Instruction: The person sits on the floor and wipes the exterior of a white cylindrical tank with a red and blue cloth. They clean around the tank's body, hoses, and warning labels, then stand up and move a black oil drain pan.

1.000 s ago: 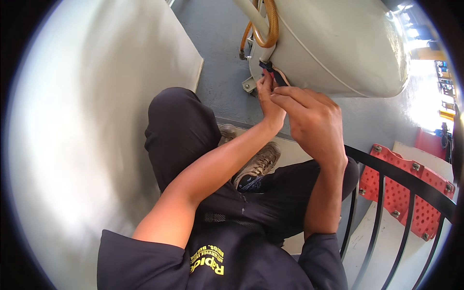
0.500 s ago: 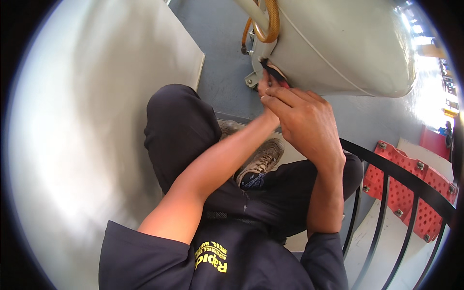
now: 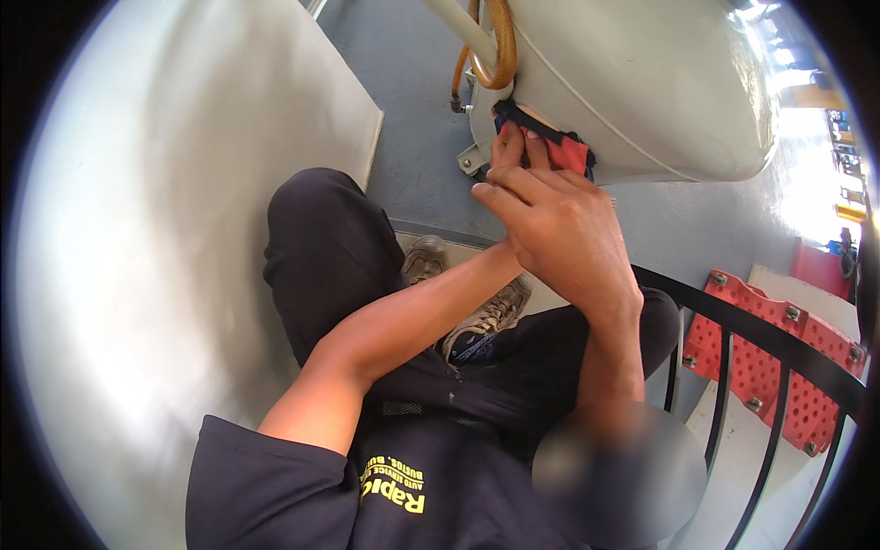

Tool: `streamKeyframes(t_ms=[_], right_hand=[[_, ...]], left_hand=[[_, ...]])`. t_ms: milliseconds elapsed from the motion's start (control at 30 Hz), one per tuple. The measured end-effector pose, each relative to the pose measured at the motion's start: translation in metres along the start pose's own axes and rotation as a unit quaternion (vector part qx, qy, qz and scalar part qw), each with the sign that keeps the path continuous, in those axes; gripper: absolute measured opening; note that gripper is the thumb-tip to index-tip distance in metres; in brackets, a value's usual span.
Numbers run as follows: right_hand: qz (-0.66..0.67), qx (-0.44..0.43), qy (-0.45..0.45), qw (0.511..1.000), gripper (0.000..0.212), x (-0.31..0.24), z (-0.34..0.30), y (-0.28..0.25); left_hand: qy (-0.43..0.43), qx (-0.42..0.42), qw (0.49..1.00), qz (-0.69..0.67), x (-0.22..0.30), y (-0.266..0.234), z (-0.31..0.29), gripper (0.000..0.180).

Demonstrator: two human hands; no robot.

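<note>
A red-and-black cloth lies against the lower end of the big cream-coloured rounded tank. The fingers of my left hand are bent onto the cloth and hold it at the tank's surface. My right hand crosses over the left one and hides its palm and wrist. Its thumb and forefinger stretch out apart above the left hand, while its other fingertips are hidden. Beside the left fingers is a small metal bracket with a bolt.
An amber hose curls beside a pale pipe above my hands. A large white panel stands on the left. To the right runs a black railing, with a red perforated barrier behind it. My shoes are below my hands.
More of the red-and-black cloth shows beside my left fingers. The right hand has shifted slightly left and down. The whole view has moved a little.
</note>
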State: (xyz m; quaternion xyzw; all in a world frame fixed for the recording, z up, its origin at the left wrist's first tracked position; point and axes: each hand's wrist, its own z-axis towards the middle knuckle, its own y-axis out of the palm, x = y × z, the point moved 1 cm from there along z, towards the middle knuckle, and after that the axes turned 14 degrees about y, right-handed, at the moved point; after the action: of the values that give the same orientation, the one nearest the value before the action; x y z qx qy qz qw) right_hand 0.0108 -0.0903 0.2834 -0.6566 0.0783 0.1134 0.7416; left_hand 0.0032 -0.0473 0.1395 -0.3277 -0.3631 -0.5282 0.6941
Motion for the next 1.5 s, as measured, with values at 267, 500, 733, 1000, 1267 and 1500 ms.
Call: streamKeyframes(t_ms=[267,500,733,1000,1267,1500], right_hand=[[0.081,0.179,-0.053,0.979,0.038,-0.009,-0.008,-0.018],[0.030,0.103,-0.054,0.993,0.040,-0.009,-0.008,-0.006],[0.081,0.168,-0.060,0.981,0.043,-0.021,-0.010,-0.020],[0.045,0.144,-0.063,0.987,0.040,-0.016,-0.007,-0.009],[0.080,0.149,-0.067,0.983,0.035,-0.024,-0.014,-0.019],[0.060,0.155,-0.065,0.984,0.032,-0.020,-0.019,-0.023]], left_hand=[[0.150,-0.022,0.988,-0.029,0.033,-0.011,0.036,0.031],[0.101,-0.061,0.976,0.185,0.017,-0.031,-0.012,0.026],[0.128,0.001,0.990,-0.054,0.029,-0.013,0.039,0.034],[0.085,-0.016,0.994,-0.068,0.005,-0.016,0.012,0.041],[0.144,0.001,0.987,-0.071,0.029,-0.018,0.032,0.020],[0.112,-0.007,0.994,-0.009,0.022,-0.004,0.012,0.036]])
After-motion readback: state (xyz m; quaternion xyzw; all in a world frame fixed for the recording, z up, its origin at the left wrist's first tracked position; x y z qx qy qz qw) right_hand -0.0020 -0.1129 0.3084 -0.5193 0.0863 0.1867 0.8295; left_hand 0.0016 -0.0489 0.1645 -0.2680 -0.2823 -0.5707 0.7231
